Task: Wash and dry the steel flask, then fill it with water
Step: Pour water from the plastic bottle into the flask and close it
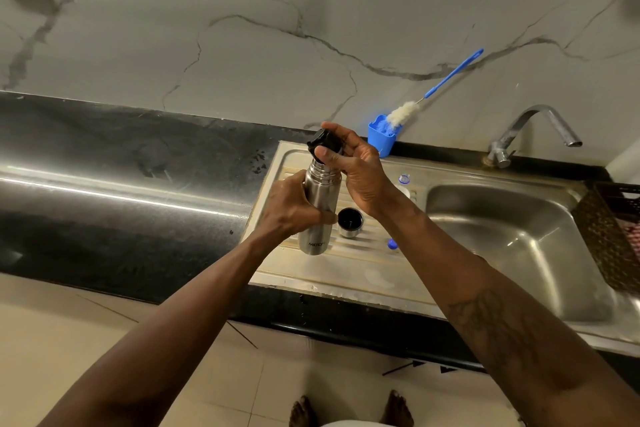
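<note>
A person's bare forearms reach in from the bottom edge. The left hand (291, 208) wraps its fingers round the body of a cylindrical brushed-steel flask (321, 196), and the right hand (360, 173) pinches a round black stopper (323, 142), tilted at the flask's neck. The flask is upright over the left end of the drainboard; whether its base rests there cannot be told. Below runs a glossy black stone counter (121, 201), with a stainless-steel sink unit (502, 236) set into its right end. A dark woven basket (602, 236) sits at the sink's right rim and a curved chrome tap (533, 128) at its back edge. A blue-handled bottle brush (403, 114) leans in a blue plastic holder (381, 142) at the drainboard's back edge. A small steel cup lid (350, 222) stands open-side up just right of the flask, with a tiny blue bottle cap (392, 244) near it.
</note>
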Demonstrator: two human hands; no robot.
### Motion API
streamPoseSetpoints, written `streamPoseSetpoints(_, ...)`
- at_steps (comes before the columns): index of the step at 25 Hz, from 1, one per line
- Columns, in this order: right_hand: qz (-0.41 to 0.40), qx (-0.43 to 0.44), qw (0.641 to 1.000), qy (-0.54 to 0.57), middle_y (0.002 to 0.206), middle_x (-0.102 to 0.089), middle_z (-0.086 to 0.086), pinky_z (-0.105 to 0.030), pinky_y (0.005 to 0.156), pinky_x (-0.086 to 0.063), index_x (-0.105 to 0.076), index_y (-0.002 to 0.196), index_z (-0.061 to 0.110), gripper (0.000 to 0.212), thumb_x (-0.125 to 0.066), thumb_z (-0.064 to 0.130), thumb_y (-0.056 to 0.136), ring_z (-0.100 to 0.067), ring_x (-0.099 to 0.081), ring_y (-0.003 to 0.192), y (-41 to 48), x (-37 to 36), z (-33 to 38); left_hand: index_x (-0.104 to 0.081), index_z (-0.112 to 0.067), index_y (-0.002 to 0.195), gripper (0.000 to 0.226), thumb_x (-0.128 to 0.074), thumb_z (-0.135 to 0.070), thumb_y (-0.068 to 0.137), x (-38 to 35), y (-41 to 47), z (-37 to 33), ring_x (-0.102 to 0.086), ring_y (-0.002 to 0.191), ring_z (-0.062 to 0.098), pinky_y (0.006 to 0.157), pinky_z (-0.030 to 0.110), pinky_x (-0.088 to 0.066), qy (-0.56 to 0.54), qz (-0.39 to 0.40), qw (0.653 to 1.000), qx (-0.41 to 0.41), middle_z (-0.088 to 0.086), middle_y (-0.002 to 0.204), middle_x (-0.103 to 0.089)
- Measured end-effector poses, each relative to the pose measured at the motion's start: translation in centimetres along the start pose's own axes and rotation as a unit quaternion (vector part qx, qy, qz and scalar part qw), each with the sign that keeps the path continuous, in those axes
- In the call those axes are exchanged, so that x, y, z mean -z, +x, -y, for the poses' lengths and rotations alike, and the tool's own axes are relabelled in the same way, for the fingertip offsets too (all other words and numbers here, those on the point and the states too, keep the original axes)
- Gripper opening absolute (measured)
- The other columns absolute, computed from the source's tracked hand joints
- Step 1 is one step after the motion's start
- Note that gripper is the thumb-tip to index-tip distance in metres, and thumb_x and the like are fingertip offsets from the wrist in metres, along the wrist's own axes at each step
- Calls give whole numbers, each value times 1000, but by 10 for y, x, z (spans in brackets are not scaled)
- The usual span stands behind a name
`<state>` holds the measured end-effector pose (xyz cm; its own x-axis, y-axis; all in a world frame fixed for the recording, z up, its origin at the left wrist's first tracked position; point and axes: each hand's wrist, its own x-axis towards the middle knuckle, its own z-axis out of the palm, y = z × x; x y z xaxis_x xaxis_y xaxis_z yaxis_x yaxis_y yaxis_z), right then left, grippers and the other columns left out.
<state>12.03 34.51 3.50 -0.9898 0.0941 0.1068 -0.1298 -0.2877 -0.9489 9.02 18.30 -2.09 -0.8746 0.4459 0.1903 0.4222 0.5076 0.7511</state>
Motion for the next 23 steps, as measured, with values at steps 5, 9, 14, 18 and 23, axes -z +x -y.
streamPoseSetpoints(5,-40,24,999,-10,117,-74,-11,-39,94,-55,-59,116,11,45,-82,-3,81,-29,-71,113,0,6,-3,-66,-18,117,72,-97,-41,57,2,5,0,-70,84,13,77,37,-65,-10,-9,1000,9,-4,95,-72)
streamPoseSetpoints(9,-3,61,973,-223,125,-70,-1,-32,100,-55,-49,140,30,58,-78,21,91,-16,-64,121,-2,16,-5,-67,-15,117,74,-95,-46,57,6,11,-3,-72,85,14,77,35,-65,-15,-16,1000,-3,-1,96,-74)
streamPoseSetpoints(14,-3,97,906,-413,113,-69,4,-34,84,-62,-63,128,23,58,-89,38,79,-10,-67,102,8,18,10,-67,-15,117,73,-97,-44,57,4,13,-3,-71,79,12,73,34,-65,20,-21,1000,-8,-3,92,-73)
streamPoseSetpoints(18,-41,29,878,-476,94,-65,11,-18,73,-57,-54,111,24,65,-92,52,67,-7,-66,85,13,14,23,-67,-16,116,77,-91,-56,55,0,16,-8,-68,71,13,69,36,-64,85,-28,996,-15,-4,85,-70)
streamPoseSetpoints(23,154,-22,915,-373,145,-56,3,-26,109,-49,-54,147,18,53,-71,21,97,-7,-55,130,15,26,35,-67,-15,109,68,-95,-47,56,7,19,-4,-69,74,15,72,40,-64,60,-3,998,-10,-3,85,-71)
